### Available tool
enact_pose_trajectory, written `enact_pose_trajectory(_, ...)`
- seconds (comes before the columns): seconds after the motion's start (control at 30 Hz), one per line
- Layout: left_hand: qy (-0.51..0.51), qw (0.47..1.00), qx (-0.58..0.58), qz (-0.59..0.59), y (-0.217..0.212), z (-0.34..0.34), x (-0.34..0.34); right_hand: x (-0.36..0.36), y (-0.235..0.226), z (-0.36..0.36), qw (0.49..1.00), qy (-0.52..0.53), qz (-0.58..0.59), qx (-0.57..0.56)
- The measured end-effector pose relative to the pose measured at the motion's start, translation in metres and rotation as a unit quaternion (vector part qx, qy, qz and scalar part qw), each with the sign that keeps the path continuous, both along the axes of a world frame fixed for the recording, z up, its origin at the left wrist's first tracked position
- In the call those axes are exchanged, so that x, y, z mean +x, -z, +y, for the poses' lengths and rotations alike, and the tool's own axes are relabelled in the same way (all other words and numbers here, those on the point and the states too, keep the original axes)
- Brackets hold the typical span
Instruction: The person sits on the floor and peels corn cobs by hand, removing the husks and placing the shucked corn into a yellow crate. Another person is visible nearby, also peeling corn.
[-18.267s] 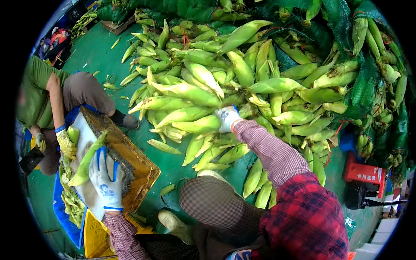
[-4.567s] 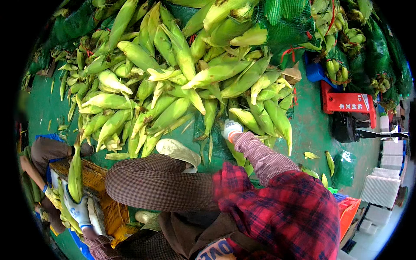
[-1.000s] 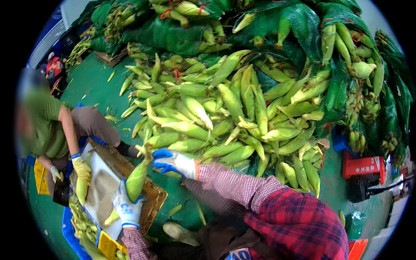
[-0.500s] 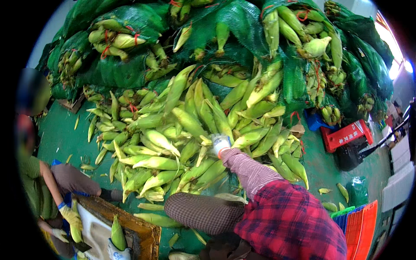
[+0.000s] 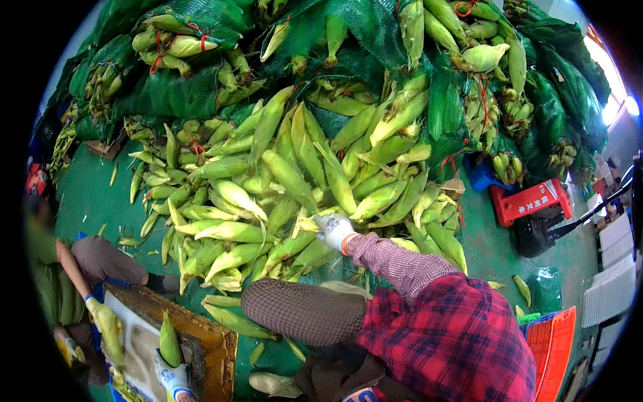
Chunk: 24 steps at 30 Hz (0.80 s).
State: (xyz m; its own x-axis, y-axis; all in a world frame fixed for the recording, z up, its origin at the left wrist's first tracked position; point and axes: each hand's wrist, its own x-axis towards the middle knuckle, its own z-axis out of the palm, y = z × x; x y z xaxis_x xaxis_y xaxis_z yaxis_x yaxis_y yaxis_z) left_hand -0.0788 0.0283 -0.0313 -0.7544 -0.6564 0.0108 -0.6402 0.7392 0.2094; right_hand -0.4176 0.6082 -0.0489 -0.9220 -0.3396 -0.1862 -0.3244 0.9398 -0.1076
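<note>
Head view: my right hand (image 5: pixel 333 229), gloved, fingers closed on a corn cob (image 5: pixel 315 221) in the pile (image 5: pixel 268 181); left hand (image 5: pixel 173 375) clamped on another cob (image 5: pixel 169 342) over the wooden box (image 5: pixel 214 348).

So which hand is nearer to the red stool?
Right. The right hand reaches into the corn pile, left of the red stool; the left hand is far off at the board, holding an ear.

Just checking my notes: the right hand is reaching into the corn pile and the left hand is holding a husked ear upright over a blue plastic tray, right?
Not quite. The head view shows the left hand holding the ear of corn over a brown wooden-framed tray, not a blue plastic one. The right hand is indeed in the corn pile.
</note>
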Motion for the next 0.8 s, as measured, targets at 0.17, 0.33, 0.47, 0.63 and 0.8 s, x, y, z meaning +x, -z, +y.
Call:
enact_pose_trajectory(0.17, -0.023, 0.995, -0.1, -0.001, -0.018, 0.01, 0.003, -0.002, 0.003, 0.005, 0.992, 0.036, -0.019, -0.116)
enact_pose_trajectory(0.33, -0.062, 0.978, -0.193, 0.052, -0.041, 0.016, -0.003, -0.025, 0.028, 0.001, 0.996, 0.018, 0.066, 0.053)
enact_pose_trajectory(0.47, 0.001, 0.979, -0.177, 0.105, -0.048, 0.033, -0.012, -0.047, 0.042, -0.018, 0.989, 0.028, 0.049, 0.134)
enact_pose_trajectory(0.63, 0.09, 0.97, 0.052, 0.218, -0.043, 0.053, -0.038, -0.039, -0.012, -0.044, 0.998, -0.028, -0.015, 0.052)
enact_pose_trajectory(0.8, 0.055, 0.843, 0.464, 0.266, -0.025, 0.093, -0.079, 0.024, -0.098, -0.087, 0.974, -0.181, 0.085, -0.102)
